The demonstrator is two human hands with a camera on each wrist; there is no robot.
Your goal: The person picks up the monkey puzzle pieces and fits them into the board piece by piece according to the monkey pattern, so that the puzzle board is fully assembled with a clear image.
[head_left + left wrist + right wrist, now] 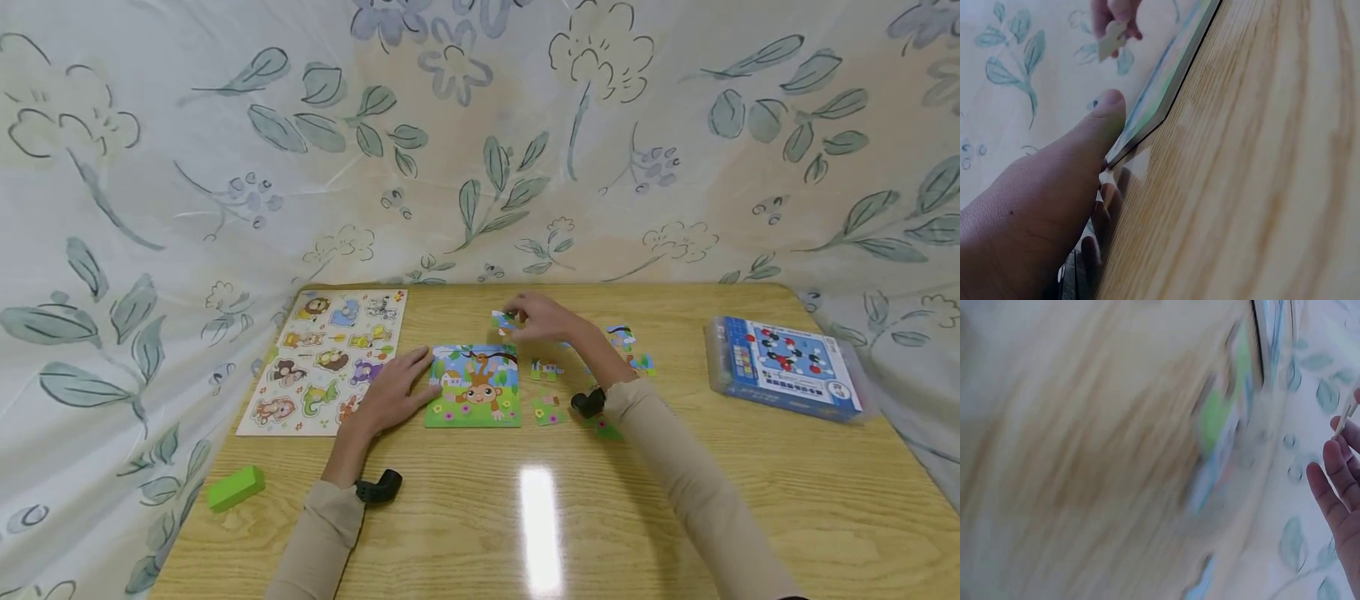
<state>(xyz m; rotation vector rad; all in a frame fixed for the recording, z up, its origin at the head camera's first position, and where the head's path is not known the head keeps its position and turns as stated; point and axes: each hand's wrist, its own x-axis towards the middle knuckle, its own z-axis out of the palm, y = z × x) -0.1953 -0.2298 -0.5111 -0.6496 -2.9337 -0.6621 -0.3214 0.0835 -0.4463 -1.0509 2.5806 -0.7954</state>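
Note:
My right hand [542, 318] pinches a puzzle piece [501, 322] between thumb and fingers, raised over the far side of the table. In the left wrist view the piece [1110, 42] shows a pale, cream-coloured face. Below it lies a square monkey picture board [472, 387] with a green lower part and blue sky. At that board's left edge rests my left hand [396, 392], fingers extended and thumb straight along the side. Several loose puzzle pieces, among them a green one with flowers [549, 410] and one with houses [546, 367], lie right of the board, partly hidden under my right arm.
A wooden animal puzzle board [318, 362] lies at the left, partly behind my left hand. Nearer the front left is a green block [236, 488]. A blue boxed molecule set [787, 367] sits at the right. A floral cloth [480, 167] hangs behind the table [450, 517].

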